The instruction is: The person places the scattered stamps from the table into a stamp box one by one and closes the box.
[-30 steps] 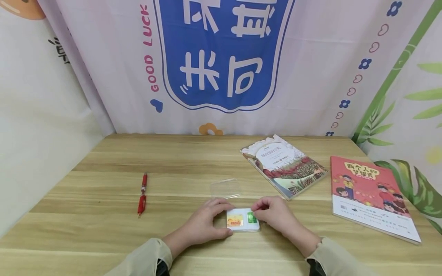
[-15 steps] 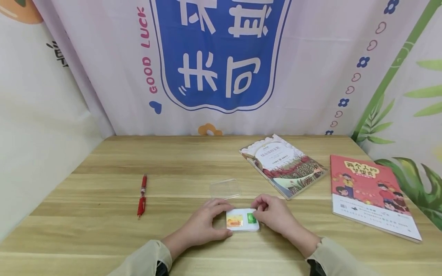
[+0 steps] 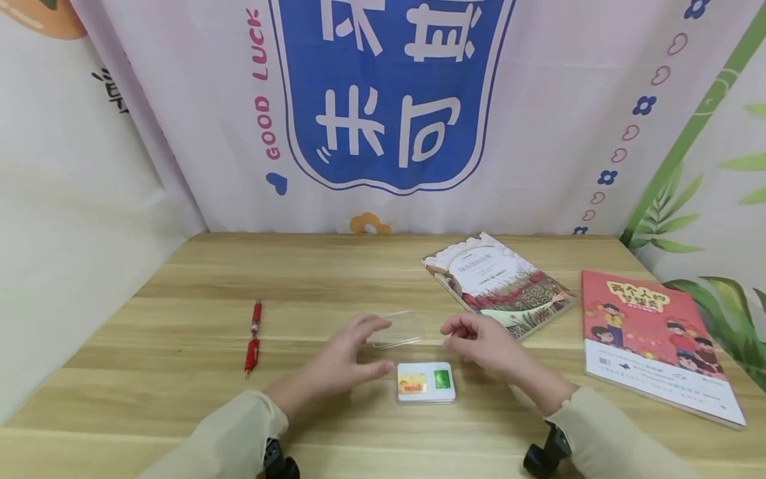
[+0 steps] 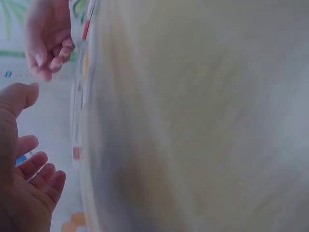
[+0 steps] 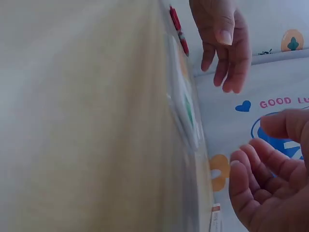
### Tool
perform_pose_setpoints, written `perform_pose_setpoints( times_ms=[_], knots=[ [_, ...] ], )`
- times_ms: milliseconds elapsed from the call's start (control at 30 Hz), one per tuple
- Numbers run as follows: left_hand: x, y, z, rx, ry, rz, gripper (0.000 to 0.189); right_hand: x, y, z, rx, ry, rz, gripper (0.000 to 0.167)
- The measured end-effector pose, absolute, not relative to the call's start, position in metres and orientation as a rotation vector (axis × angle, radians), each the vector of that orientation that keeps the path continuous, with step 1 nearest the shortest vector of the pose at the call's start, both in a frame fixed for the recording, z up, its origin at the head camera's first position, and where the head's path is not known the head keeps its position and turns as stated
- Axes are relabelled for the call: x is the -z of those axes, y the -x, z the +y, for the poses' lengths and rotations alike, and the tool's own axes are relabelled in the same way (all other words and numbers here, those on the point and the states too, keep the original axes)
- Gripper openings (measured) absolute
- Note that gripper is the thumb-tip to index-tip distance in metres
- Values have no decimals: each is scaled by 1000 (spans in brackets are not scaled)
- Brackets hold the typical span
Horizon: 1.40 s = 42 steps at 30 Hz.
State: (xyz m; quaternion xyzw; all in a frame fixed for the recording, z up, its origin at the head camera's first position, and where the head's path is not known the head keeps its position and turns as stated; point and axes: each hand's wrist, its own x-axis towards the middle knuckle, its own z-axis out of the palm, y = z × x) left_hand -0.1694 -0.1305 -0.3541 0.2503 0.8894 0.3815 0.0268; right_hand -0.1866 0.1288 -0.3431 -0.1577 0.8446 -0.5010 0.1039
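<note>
Here before us, left hand [image 3: 344,356] spread, right hand [image 3: 481,344] loosely curled, both empty; the clear rectangular plastic cover [image 3: 402,330] merits edge-gripping.

Flat white case [image 3: 426,392], 1 piece: rectangular, rounded corners, transparent edging; orange-and-yellow label [image 3: 413,384] on left part, green label [image 3: 442,379] at upper right. Lies flat, labels up, on wooden tabletop [image 3: 371,439].
Clear cover [image 3: 399,332], 1 piece: rectangular, colourless. Lies on tabletop just beyond case, off it; the 2 apart.
</note>
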Motion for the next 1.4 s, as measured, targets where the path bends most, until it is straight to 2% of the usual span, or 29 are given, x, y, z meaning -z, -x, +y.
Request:
perform_pose_setpoints(
  times_ms=[133,333,767,1100,1400],
  knots=[
    [348,184,-135,-1159,-695,2804,62,337,204,128,1368,595,2528,29],
    [345,201,-137,-1144,-635,2827,63,336,225,122,1241,700,2532,46],
    [356,216,-133,-977,-539,2789,77,340,249,107,826,859,2582,73],
    [362,220,-129,-890,-559,2788,83,347,257,94,574,938,2582,79],
    [365,221,-128,-844,-586,2825,74,344,256,92,529,1027,2489,76]
  ],
)
